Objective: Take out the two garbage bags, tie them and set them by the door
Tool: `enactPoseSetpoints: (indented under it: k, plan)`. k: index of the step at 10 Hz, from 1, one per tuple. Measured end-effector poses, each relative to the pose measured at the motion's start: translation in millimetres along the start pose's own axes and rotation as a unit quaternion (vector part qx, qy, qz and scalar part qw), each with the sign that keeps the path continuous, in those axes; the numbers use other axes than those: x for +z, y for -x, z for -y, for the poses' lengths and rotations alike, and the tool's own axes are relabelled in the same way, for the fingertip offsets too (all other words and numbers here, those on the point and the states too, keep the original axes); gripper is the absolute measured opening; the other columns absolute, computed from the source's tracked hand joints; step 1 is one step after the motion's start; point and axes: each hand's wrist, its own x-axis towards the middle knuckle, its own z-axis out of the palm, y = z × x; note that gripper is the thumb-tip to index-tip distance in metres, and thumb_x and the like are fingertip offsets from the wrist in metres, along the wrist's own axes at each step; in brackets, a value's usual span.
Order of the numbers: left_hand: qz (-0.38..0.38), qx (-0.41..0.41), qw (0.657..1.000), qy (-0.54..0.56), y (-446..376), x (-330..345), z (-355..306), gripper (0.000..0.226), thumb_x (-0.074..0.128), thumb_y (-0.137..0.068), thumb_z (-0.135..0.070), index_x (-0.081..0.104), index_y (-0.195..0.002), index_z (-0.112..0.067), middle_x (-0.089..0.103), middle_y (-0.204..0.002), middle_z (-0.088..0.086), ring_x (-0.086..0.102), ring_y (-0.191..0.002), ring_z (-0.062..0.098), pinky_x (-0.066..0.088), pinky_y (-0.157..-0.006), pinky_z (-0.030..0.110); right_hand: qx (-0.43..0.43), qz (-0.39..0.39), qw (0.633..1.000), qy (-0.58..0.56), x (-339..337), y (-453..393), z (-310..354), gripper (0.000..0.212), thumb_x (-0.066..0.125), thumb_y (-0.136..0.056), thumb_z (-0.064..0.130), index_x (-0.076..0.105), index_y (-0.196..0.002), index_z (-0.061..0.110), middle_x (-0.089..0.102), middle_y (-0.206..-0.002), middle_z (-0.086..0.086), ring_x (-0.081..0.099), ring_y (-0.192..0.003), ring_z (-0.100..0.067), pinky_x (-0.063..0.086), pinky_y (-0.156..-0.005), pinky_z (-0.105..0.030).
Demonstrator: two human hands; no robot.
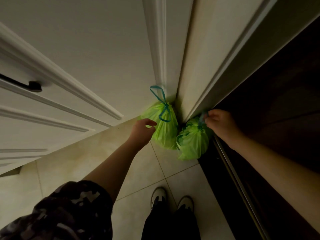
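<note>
Both green bags down in the corner by the door, last release in hand

I see the left bag (163, 129) standing on the floor tiles (147, 172) tight in the corner where the white door frame (158, 49) meets the wall, its blue drawstring (161, 103) knotted with loops lying up the frame. The right bag (192, 141) touches it, on the side away from the frame, against the dark cabinet (277, 118). My right hand (220, 122) pinches that bag's blue tie (201, 116); my left hand (144, 129) hovers just beside the left bag, its grip loosely spread and holding nothing. To finish well, I judge I should let the tie slacken slowly, check the right bag leans on its neighbour and does not tip, then let go
</note>
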Motion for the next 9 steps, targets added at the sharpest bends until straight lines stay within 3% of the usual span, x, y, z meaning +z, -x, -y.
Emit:
enactPoseSetpoints:
  k: [1, 2, 3, 4, 6, 7, 8, 9]
  plan:
    - [0.014, -0.005, 1.0, 0.003, 1.6, -1.5, 9.1, 0.024, 0.054, -0.081, -0.004, 0.072, -0.095, -0.012, 0.07, -0.094, 0.005, 0.067, -0.095, 0.025, 0.055, -0.091, 0.046, 0.02, 0.048, 0.997, 0.062, 9.0, -3.5, -8.4, 0.015, 0.057, -0.086, -0.001, 0.064, -0.096, -0.011, 0.067, -0.099, -0.029, 0.064, -0.088, -0.031, 0.053, -0.074, -0.027]
    - [0.031, -0.012, 0.999, 0.008, 10.2, -2.2, 15.1, 0.021, 0.054, -0.083, -0.003, 0.07, -0.089, -0.016, 0.07, -0.089, 0.006, 0.068, -0.082, 0.024, 0.056, -0.084, 0.044, 0.047, 0.071, 0.989, 0.118, 9.4, -2.8, -11.5, 0.021, 0.062, -0.087, 0.011, 0.067, -0.094, -0.008, 0.067, -0.097, -0.03, 0.064, -0.095, -0.038, 0.051, -0.084, -0.041]
    - [0.049, -0.026, 0.998, 0.022, 23.6, -1.3, 17.1, 0.02, 0.054, -0.085, -0.001, 0.068, -0.093, -0.012, 0.071, -0.092, 0.013, 0.065, -0.077, 0.024, 0.056, -0.071, 0.037, 0.065, 0.082, 0.98, 0.168, 1.5, 2.1, -14.0, 0.017, 0.061, -0.084, 0.008, 0.067, -0.085, -0.009, 0.067, -0.088, -0.029, 0.065, -0.087, -0.035, 0.043, -0.072, -0.03]
    - [0.064, -0.038, 0.997, 0.026, 38.3, 1.8, 15.8, 0.021, 0.053, -0.086, 0.0, 0.067, -0.101, -0.005, 0.07, -0.092, 0.012, 0.065, -0.078, 0.022, 0.053, -0.065, 0.03, 0.081, 0.087, 0.966, 0.227, -10.6, 9.3, -17.3, 0.029, 0.059, -0.079, 0.004, 0.048, -0.052, 0.008, 0.046, -0.057, -0.017, 0.052, -0.061, -0.026, 0.031, -0.059, -0.027]
    - [0.078, -0.052, 0.995, 0.019, 66.9, 6.7, 17.2, 0.023, 0.053, -0.087, -0.001, 0.066, -0.106, -0.005, 0.071, -0.096, 0.012, 0.068, -0.085, 0.024, 0.057, -0.076, 0.038, 0.109, 0.046, 0.948, 0.294, -33.4, 29.7, -25.5, 0.036, 0.056, -0.08, 0.005, 0.037, -0.05, 0.012, 0.038, -0.052, -0.005, 0.037, -0.048, -0.019, 0.024, -0.046, -0.025]
    - [0.075, -0.054, 0.995, 0.021, 80.5, 5.2, 13.9, 0.025, 0.053, -0.087, -0.001, 0.066, -0.107, -0.006, 0.072, -0.097, 0.012, 0.068, -0.085, 0.024, 0.057, -0.077, 0.039, 0.117, 0.029, 0.949, 0.292, -44.2, 39.4, -28.6, 0.024, 0.057, -0.082, 0.005, 0.047, -0.06, 0.006, 0.048, -0.062, -0.009, 0.05, -0.058, -0.023, 0.032, -0.051, -0.025]
    - [0.073, -0.051, 0.996, 0.025, 96.8, 0.0, 5.1, 0.027, 0.05, -0.087, 0.0, 0.065, -0.109, -0.004, 0.071, -0.095, 0.011, 0.067, -0.083, 0.023, 0.057, -0.078, 0.039, 0.114, 0.021, 0.955, 0.273, -54.4, 53.7, -23.3, 0.008, 0.056, -0.082, 0.006, 0.059, -0.08, -0.002, 0.059, -0.08, -0.019, 0.061, -0.077, -0.032, 0.046, -0.066, -0.033]
    - [0.065, -0.042, 0.997, 0.024, 113.1, -4.6, -2.6, 0.028, 0.048, -0.088, 0.0, 0.064, -0.111, -0.005, 0.072, -0.094, 0.01, 0.068, -0.084, 0.023, 0.057, -0.079, 0.039, 0.111, 0.016, 0.963, 0.244, -61.2, 70.5, -18.9, 0.027, 0.054, -0.081, -0.001, 0.058, -0.101, -0.019, 0.064, -0.101, -0.034, 0.062, -0.094, -0.044, 0.051, -0.083, -0.047]
